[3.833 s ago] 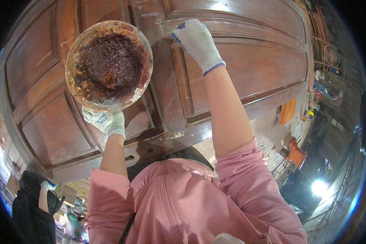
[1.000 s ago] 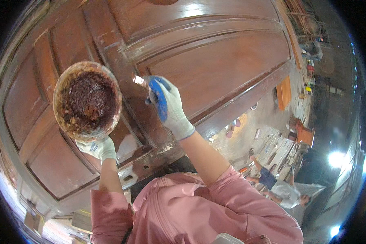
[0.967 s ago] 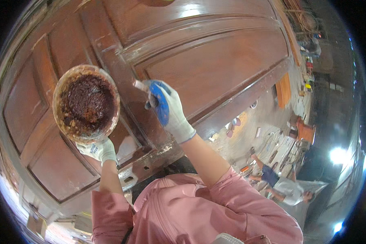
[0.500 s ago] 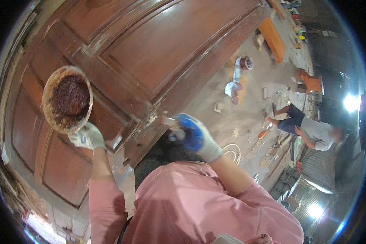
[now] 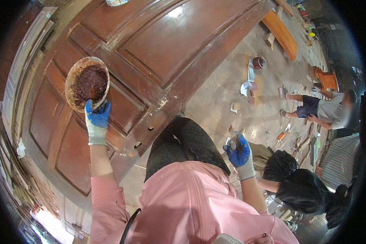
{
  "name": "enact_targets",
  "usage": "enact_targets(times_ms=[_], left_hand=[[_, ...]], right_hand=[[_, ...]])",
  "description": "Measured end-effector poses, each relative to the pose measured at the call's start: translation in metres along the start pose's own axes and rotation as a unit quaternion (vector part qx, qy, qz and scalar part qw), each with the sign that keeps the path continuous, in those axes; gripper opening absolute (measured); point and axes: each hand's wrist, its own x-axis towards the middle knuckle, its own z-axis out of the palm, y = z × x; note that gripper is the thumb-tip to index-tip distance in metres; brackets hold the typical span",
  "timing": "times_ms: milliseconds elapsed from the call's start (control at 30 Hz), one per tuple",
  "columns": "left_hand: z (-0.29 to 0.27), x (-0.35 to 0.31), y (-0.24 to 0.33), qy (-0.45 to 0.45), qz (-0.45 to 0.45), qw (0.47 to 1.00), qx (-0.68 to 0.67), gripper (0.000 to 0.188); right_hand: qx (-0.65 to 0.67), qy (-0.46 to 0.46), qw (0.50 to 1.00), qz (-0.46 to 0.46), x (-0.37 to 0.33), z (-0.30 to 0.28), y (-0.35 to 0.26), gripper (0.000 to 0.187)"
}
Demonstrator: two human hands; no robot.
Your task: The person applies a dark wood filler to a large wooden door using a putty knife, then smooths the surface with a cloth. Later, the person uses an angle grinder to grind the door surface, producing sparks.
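Observation:
My left hand (image 5: 96, 122), in a blue-and-white work glove, grips the near rim of a round bowl (image 5: 71, 81). Dark reddish-brown paste (image 5: 91, 83) fills much of it, and its inner wall is smeared. The bowl hangs over a large brown panelled wooden door (image 5: 166, 49), which has pale filled spots and small holes near its close edge. Off the door's right side, above the floor, my gloved right hand (image 5: 239, 151) is closed around a small putty knife (image 5: 231, 142). The fingers partly cover the knife, and its tip looks brown.
A person in dark clothes (image 5: 301, 191) is close at my right; another in a grey shirt (image 5: 331, 110) stands farther off. On the floor lie a brown tape roll (image 5: 259, 62), paper scraps (image 5: 248, 88), an orange-handled tool (image 5: 281, 136) and an orange wooden board (image 5: 281, 35).
My right hand has moved away from the door's edge to the right with the putty knife. The bowl has shifted slightly rightward. A dark-clothed person has come into view at the lower right.

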Motion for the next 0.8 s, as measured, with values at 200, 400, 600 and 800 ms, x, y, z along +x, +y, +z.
enact_targets(times_ms=[200, 400, 600, 800], left_hand=[[0.003, 0.013, 0.011, 0.022, 0.034, 0.999, -0.022, 0.032], [0.003, -0.026, -0.017, 0.0, -0.005, 1.0, -0.012, 0.039], [0.027, -0.083, -0.054, -0.028, -0.033, 0.995, 0.09, 0.02], [0.098, -0.095, -0.092, -0.036, -0.096, 0.992, 0.069, 0.01]], right_hand=[[-0.031, -0.08, 0.994, -0.061, -0.022, -0.01, 0.009, 0.028], [0.133, -0.067, 0.988, -0.036, -0.022, -0.031, -0.019, 0.028], [0.162, -0.069, 0.984, -0.036, 0.003, -0.051, -0.043, 0.028], [0.171, -0.01, 0.985, -0.015, 0.056, -0.032, -0.09, 0.034]])
